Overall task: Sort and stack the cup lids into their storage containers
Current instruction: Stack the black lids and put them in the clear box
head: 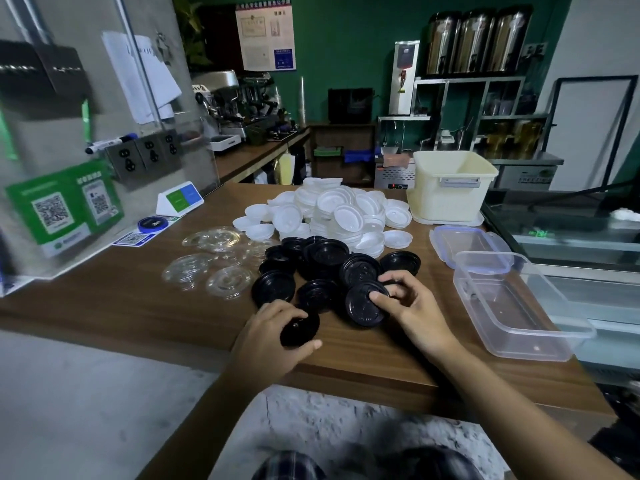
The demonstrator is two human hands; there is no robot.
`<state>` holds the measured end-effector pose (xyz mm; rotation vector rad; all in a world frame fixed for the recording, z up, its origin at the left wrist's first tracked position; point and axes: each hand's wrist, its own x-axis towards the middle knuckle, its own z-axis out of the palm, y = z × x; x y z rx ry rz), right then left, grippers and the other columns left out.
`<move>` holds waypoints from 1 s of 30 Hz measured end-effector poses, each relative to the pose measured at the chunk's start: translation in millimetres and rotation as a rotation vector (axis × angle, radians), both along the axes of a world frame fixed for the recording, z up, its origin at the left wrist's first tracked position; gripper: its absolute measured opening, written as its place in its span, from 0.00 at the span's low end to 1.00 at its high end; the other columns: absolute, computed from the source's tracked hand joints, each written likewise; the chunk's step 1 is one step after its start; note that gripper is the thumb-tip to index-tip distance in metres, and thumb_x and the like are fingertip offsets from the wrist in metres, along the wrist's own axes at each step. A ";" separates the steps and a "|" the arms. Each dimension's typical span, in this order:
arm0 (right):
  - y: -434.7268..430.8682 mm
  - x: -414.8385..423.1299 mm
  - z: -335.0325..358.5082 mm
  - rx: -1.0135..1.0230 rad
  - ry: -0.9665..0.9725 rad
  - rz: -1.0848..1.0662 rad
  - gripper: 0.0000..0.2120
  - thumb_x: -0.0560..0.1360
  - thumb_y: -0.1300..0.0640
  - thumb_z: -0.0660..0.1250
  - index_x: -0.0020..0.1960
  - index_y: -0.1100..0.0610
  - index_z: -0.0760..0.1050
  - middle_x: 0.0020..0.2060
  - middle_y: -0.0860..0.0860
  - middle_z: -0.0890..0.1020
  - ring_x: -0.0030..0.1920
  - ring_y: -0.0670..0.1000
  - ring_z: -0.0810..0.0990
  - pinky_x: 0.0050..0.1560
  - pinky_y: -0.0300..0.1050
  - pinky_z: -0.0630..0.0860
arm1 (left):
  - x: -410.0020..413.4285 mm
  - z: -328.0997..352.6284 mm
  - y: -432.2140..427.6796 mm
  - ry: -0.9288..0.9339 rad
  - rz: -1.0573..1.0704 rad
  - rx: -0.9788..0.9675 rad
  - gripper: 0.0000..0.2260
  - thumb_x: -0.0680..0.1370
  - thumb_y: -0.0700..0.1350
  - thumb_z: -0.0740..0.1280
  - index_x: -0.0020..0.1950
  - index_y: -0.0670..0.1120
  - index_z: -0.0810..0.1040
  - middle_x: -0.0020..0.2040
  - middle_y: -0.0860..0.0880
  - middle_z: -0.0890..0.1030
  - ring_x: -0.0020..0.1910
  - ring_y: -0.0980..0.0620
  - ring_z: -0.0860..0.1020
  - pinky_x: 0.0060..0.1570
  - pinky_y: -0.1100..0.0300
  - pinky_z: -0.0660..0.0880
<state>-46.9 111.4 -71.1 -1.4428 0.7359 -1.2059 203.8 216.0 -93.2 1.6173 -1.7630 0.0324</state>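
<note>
A heap of black cup lids lies mid-counter, with a bigger heap of white lids behind it and several clear lids to its left. My left hand grips one black lid near the counter's front edge. My right hand pinches the rim of another black lid at the front of the black heap. To the right stand a clear rectangular container, a clip-lock lid and a cream tub.
The wooden counter ends just in front of my hands. At the left stand an acrylic panel with QR-code signs and a small tent card. A glass display case borders the right side. Coffee machines stand far behind.
</note>
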 end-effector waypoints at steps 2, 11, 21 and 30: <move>-0.9 3.8 -5.1 -0.009 0.011 -0.017 0.10 0.75 0.68 0.74 0.53 0.59 0.78 0.33 0.48 0.72 0.37 0.47 0.69 0.42 0.34 0.70 | 4.3 -2.9 3.8 0.034 -0.029 0.010 0.18 0.73 0.60 0.74 0.58 0.52 0.83 0.56 0.59 0.79 0.58 0.60 0.77 0.57 0.64 0.75; -9.6 -11.1 -13.2 -0.078 0.042 -0.121 0.08 0.76 0.67 0.75 0.50 0.58 0.79 0.37 0.45 0.73 0.43 0.49 0.69 0.44 0.36 0.68 | -23.6 2.8 -24.7 0.246 -0.031 -0.122 0.03 0.76 0.42 0.76 0.48 0.49 0.87 0.43 0.57 0.85 0.45 0.60 0.82 0.47 0.58 0.79; -1.8 2.5 -13.2 -0.035 0.037 -0.126 0.08 0.79 0.68 0.71 0.53 0.56 0.80 0.37 0.41 0.75 0.42 0.43 0.74 0.50 0.45 0.70 | -63.3 24.7 -47.2 1.148 -0.193 0.063 0.11 0.77 0.36 0.75 0.58 0.42 0.81 0.53 0.44 0.87 0.55 0.41 0.85 0.56 0.41 0.82; 1.8 0.6 -7.9 0.002 -0.072 -0.081 0.11 0.76 0.62 0.76 0.57 0.59 0.79 0.42 0.49 0.81 0.42 0.43 0.77 0.49 0.38 0.74 | -84.8 7.5 -70.0 1.036 -0.028 -0.037 0.09 0.75 0.42 0.78 0.54 0.46 0.86 0.47 0.50 0.88 0.49 0.52 0.86 0.49 0.62 0.80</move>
